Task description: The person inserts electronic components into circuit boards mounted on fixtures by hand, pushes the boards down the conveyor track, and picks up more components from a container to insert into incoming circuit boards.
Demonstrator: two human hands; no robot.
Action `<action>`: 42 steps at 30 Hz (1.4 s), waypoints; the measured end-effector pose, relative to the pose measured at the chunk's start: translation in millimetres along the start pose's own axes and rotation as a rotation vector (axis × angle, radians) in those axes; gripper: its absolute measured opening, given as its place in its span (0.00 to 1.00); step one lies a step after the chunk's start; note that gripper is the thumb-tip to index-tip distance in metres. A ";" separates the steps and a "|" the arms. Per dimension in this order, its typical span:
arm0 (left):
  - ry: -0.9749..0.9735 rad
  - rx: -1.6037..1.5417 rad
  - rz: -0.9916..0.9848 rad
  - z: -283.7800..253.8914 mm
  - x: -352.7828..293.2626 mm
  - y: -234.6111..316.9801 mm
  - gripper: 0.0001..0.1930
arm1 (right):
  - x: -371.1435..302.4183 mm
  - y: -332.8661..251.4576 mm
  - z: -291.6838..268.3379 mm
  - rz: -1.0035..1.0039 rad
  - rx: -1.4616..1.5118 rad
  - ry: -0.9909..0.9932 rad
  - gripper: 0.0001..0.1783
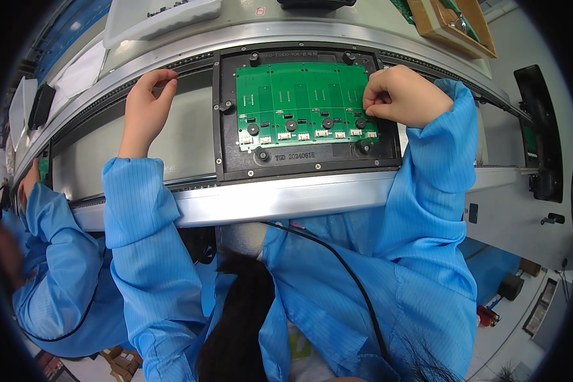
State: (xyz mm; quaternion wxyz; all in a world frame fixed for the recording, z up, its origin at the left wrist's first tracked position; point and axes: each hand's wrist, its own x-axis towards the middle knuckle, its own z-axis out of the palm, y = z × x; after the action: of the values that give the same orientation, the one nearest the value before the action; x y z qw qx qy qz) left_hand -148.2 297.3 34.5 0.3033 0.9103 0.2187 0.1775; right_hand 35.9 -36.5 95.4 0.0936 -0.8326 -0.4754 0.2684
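A green circuit board [309, 95] lies in a black carrier frame [293, 167] in front of me. Along its near part sit several round black parts [291, 125], white connectors [323, 134] and small black parts. My right hand [401, 97] is closed in a pinch at the board's right edge, its fingertips just above the rightmost round part. Whatever those fingers hold, if anything, is hidden. Left of the carrier, my left hand [148, 105] is raised over the conveyor, fingers curled and thumb close to the index fingertip. I cannot make out anything between them.
Metal conveyor rails [286, 196] run along both sides of the carrier. A white tray [162, 19] with small dark parts stands beyond, and a cardboard box [452, 28] stands far right. At left, a co-worker's blue sleeve [60, 223] and hand reach to the line.
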 end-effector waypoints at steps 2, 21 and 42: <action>-0.002 0.003 0.012 0.7 0.0 -0.5 0.10 | 1.6 1.2 2.4 0.004 0.005 0.018 0.03; 0.169 -0.093 0.169 -18.2 2.4 -11.0 0.08 | 12.9 -82.5 -2.8 -0.534 0.100 0.287 0.08; 0.157 -0.143 0.287 -16.3 -0.2 -30.3 0.07 | 58.5 -161.6 79.0 -0.655 -0.314 0.202 0.06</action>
State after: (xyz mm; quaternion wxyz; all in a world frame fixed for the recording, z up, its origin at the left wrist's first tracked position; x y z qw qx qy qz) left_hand -164.6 326.9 27.6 0.3207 0.8917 0.0961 0.3047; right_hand -102.6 90.6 74.6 0.0921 -0.6630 -0.7401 0.0650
